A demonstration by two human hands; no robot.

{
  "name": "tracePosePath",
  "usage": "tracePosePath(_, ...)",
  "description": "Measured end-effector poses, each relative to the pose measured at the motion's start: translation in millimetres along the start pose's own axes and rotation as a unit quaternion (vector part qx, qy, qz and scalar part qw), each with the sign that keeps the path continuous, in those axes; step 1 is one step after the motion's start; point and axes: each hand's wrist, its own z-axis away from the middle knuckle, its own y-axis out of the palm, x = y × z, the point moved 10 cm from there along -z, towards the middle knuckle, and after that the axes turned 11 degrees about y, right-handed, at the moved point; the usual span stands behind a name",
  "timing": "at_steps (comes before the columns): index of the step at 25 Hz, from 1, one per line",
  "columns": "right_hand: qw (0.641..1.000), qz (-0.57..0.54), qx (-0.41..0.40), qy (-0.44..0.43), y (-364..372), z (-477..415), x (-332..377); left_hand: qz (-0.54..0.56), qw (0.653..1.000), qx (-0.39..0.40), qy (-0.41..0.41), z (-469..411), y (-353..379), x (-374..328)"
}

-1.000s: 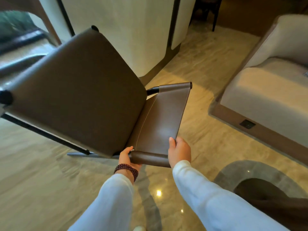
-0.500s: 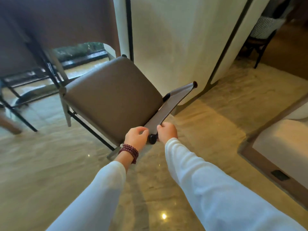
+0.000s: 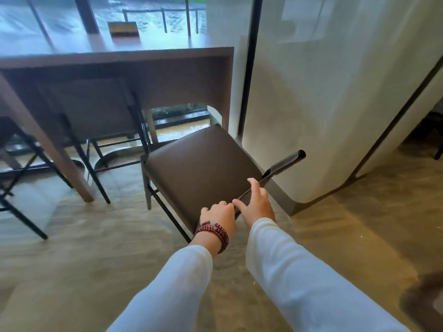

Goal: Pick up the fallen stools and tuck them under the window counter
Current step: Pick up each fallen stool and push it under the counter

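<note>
A brown padded stool (image 3: 201, 168) with thin black legs stands upright on the polished floor, just in front of the right end of the wooden window counter (image 3: 167, 56). Its low backrest (image 3: 285, 161) points toward me and to the right, seen edge-on. My left hand (image 3: 219, 215), with a red bead bracelet at the wrist, is curled on the near end of the backrest. Beside it, my right hand (image 3: 257, 204) lies on the backrest with its fingers spread apart.
A second brown stool (image 3: 91, 109) is tucked under the counter, and black legs of another (image 3: 16, 178) show at the far left. A white pillar (image 3: 335, 92) stands close on the stool's right. A small sign (image 3: 123, 29) is on the counter.
The stool has swung from tilted in my hands to standing on its legs by the counter. My right hand has loosened from a grip to spread fingers.
</note>
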Motion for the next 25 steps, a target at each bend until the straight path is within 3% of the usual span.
tracePosePath(3,0.977,0.168,0.003,-0.129,6,-24,41,-0.009,0.999,-0.022,-0.041,-14,-22,31)
tracePosePath(5,0.960,0.217,0.037,-0.173,17,-44,62,-0.022,0.997,-0.031,-0.072,-26,-39,54)
tracePosePath(11,0.893,0.312,0.027,-0.324,40,-122,154,-0.036,0.983,-0.051,-0.174,-71,-86,140)
tracePosePath(18,0.863,0.342,0.073,-0.366,81,-169,227,-0.036,0.966,-0.038,-0.255,-111,-123,220)
tracePosePath(25,0.843,0.357,0.071,-0.397,90,-187,236,-0.103,0.966,0.012,-0.236,-133,-116,225)
